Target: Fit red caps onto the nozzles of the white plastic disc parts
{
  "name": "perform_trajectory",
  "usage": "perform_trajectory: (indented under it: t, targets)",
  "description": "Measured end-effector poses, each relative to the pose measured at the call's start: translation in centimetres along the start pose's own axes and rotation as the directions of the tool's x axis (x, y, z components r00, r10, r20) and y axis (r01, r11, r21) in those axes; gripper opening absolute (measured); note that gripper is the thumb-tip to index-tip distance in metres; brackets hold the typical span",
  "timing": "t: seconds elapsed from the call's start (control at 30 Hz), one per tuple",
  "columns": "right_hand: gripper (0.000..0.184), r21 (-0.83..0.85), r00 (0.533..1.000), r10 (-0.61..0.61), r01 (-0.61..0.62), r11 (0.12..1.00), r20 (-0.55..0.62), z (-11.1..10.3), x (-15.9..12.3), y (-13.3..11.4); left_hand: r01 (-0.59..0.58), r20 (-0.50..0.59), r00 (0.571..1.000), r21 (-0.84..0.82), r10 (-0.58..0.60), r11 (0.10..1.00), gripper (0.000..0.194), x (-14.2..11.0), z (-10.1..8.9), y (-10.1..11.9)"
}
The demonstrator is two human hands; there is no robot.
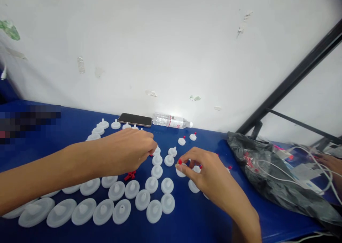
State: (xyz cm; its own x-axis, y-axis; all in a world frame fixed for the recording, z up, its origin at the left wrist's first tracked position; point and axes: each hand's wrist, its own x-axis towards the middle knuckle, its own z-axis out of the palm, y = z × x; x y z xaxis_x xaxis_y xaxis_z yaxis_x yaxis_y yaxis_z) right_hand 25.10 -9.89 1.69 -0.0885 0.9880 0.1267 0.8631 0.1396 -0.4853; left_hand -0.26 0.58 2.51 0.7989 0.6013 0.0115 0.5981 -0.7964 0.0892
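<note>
"What do you have on the feed?"

"Above a blue table (192, 225), the person's right hand (207, 166) pinches a red-tipped white piece (182, 171) between thumb and forefinger, its grip narrow. I read this as a handling step at the red tip. From here, I judge, a move calls for a level disc and light fingers, with neighbouring pieces close by."

"And the left?"

"The left hand (133, 147) reaches over the rows of plain white discs (154, 211), fingers curled downward. Its fingertips are out of my sight, so I cannot tell whether it grips anything. Loose red pieces (130, 175) lie just below it."

"What else is in frame?"

"A phone (135, 119) and a clear bottle (171, 121) lie near the wall (160, 40). Two red-tipped discs (181, 141) stand past the right hand, and a dark plastic bag (267, 186) lies at right under a white cable."

"What can't you make out?"

"The left forearm covers part of the rows, the right hand covers other discs, and the lower left disc is cut off. A co-worker's hand (327, 163) at the far right is blurred."
</note>
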Motion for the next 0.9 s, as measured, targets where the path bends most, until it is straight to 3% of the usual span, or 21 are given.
perform_trajectory:
  t: [0.2, 0.4, 0.6, 0.7, 0.9]
  targets:
    - [0.012, -0.026, 0.988, 0.024, -0.020, 0.999, 0.154, 0.2, -0.2, 1.5, -0.012, 0.089, 0.996, -0.034, 0.015, 0.999, 0.017, -0.1, 1.7, -1.1]
    - [0.008, -0.046, 0.990, 0.059, -0.053, 0.998, 0.129, -0.1, -0.1, 1.8, 0.054, 0.170, 0.984, -0.023, -0.050, 0.998, 0.017, 0.3, 1.6, -1.0]
    - [0.040, -0.093, 0.996, -0.090, 0.087, 0.992, -0.025, 1.1, 0.8, 2.0, 0.077, 0.213, 0.974, 0.000, -0.075, 0.997, 0.026, 0.9, 2.2, -1.1]
    - [0.050, -0.158, 0.994, -0.109, 0.110, 0.981, 0.015, 1.9, 1.0, 2.3, 0.074, 0.207, 0.975, 0.018, -0.076, 0.997, 0.028, 1.0, 2.7, -1.3]
    - [0.066, -0.222, 0.984, -0.034, 0.074, 0.972, 0.177, 2.1, 1.2, 2.2, 0.053, 0.195, 0.979, 0.008, -0.054, 0.999, 0.025, 1.1, 3.3, -2.1]
